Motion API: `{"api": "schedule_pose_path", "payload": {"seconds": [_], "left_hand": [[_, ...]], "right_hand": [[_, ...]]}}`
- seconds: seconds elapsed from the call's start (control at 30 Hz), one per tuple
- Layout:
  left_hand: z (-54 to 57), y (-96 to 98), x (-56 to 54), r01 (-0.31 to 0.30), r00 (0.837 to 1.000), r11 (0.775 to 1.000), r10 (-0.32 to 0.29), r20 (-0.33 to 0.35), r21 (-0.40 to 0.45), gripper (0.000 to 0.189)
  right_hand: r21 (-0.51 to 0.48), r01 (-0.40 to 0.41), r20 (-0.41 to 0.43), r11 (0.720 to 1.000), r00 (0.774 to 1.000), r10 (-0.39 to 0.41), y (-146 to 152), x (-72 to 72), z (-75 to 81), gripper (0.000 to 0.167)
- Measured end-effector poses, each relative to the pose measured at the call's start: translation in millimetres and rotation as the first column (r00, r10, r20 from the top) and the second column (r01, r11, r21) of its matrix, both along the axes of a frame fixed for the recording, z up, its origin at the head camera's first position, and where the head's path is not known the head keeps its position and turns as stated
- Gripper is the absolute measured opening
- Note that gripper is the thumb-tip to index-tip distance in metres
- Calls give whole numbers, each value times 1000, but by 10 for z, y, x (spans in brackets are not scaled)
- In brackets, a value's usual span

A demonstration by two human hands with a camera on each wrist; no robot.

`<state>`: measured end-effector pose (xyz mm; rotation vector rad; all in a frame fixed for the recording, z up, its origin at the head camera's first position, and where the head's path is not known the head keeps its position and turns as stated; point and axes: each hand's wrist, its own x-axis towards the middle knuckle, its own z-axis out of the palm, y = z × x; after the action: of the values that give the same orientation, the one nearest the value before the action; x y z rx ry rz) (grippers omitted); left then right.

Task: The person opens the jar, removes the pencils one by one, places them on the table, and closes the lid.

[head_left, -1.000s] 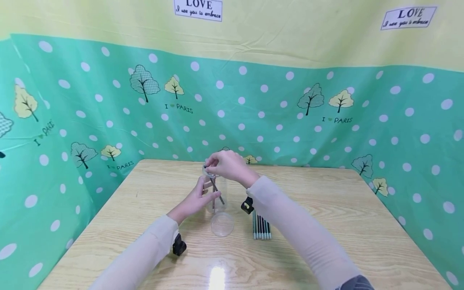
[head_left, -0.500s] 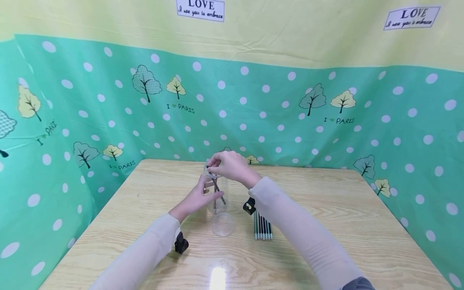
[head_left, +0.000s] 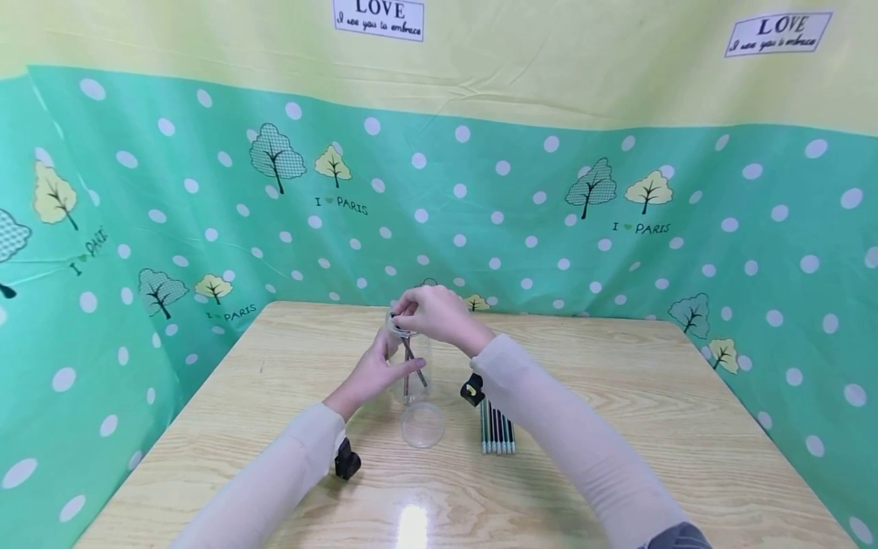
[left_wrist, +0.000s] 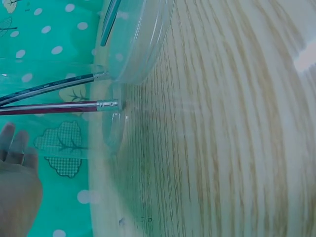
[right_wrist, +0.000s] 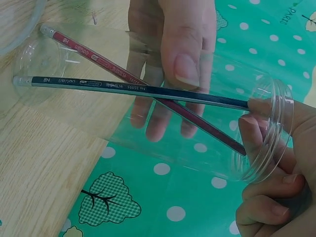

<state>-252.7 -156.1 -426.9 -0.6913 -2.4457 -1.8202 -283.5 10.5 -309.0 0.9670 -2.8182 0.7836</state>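
Note:
A clear plastic jar (right_wrist: 277, 148) stands upright on the table. My left hand (head_left: 373, 374) grips it, thumb across the near side and fingers round behind. Inside, a red pencil (right_wrist: 96, 58) and a dark green pencil (right_wrist: 113, 88) lean crossed, their eraser ends at the bottom. At the jar's mouth my right hand (head_left: 439, 316) pinches the upper end of the dark green pencil, with some fingertips just inside the rim. A round clear lid (head_left: 422, 425) lies on the table just in front of the jar.
Several dark pencils (head_left: 498, 431) lie side by side to the right of the lid, partly under my right forearm in the head view. The wooden table (head_left: 604, 412) ends at the back against a green and yellow printed curtain (head_left: 507, 198).
My left hand has shifted slightly to the right, its thumb reaching further across the jar. The right hand stays at the jar's mouth.

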Motion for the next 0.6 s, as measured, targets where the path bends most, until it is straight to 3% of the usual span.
{"api": "schedule_pose_path", "payload": {"seconds": [0.33,0.6], "left_hand": [[-54,-7,-47,56,996,998,-55,-70,6,95],[-59,-5,-55,24,999,1000,-24,-38,-5,93]], "right_hand": [[6,-21,-18,1000,1000,21,21,2,21,16],[-51,-37,-23,998,999,36,74,14,117,13]]}}
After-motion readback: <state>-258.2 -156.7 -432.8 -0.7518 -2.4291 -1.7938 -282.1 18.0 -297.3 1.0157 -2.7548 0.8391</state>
